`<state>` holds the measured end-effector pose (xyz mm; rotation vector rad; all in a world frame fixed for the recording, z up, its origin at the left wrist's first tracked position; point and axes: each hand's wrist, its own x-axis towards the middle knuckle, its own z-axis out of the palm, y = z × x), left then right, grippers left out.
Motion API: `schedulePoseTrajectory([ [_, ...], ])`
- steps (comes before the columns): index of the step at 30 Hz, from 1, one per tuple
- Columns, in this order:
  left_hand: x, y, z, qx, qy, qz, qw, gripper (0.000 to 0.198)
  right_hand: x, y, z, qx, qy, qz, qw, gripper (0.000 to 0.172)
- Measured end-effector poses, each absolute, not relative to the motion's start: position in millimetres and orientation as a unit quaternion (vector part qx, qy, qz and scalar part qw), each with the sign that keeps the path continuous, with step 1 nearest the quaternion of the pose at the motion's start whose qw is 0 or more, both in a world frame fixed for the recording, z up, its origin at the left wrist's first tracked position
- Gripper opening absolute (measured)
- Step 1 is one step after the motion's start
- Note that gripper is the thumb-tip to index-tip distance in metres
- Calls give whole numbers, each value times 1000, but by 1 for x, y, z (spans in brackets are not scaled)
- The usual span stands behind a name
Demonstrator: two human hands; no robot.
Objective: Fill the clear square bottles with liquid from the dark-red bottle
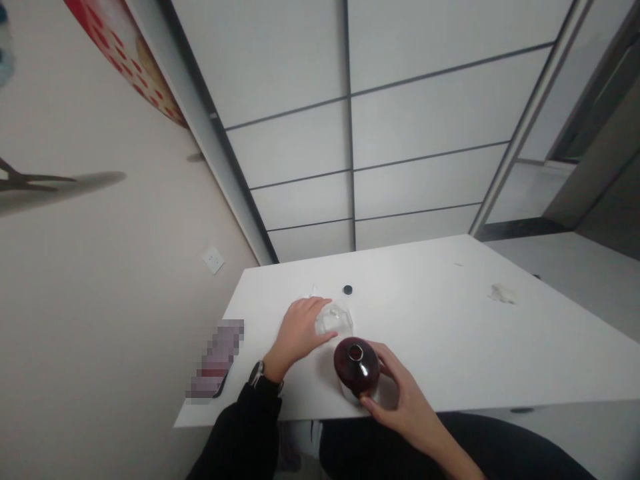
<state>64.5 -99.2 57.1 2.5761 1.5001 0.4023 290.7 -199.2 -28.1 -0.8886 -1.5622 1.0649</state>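
Observation:
My right hand is wrapped around the side of a dark reddish-brown bottle. The bottle stands upright near the table's front edge, and its narrow round neck is uncapped. On the far side of it, my left hand curves its fingers and thumb around a clear, see-through container, perhaps a glass. What the container holds, if anything, I cannot make out. A small black cap lies on the table just beyond the container.
The white table has a phone-like thing, blurred out, at its left edge. A crumpled clear piece lies to the right. A wall with a socket borders the left side, and white panelled doors stand behind.

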Motion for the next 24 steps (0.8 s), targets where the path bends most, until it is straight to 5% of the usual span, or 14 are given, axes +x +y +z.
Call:
schedulePoseTrajectory([
  [4,55,-97,58,848,504,155,47,101,299,-193,-43,-374,-562,477,563,109],
  [8,33,-103,47,820,525,217,74,115,313,-190,-47,-452,-448,410,653,53],
  [11,19,-111,35,781,549,255,153,105,315,-194,-43,-541,-354,375,664,57],
  [16,9,-136,20,712,589,306,229,59,308,-206,-29,-553,-301,382,677,69],
  [21,11,-171,1,649,596,367,298,68,307,-211,-31,-460,-536,331,626,49],
  [24,17,-183,-7,622,597,361,355,81,299,-215,-46,-445,-615,345,552,91],
])
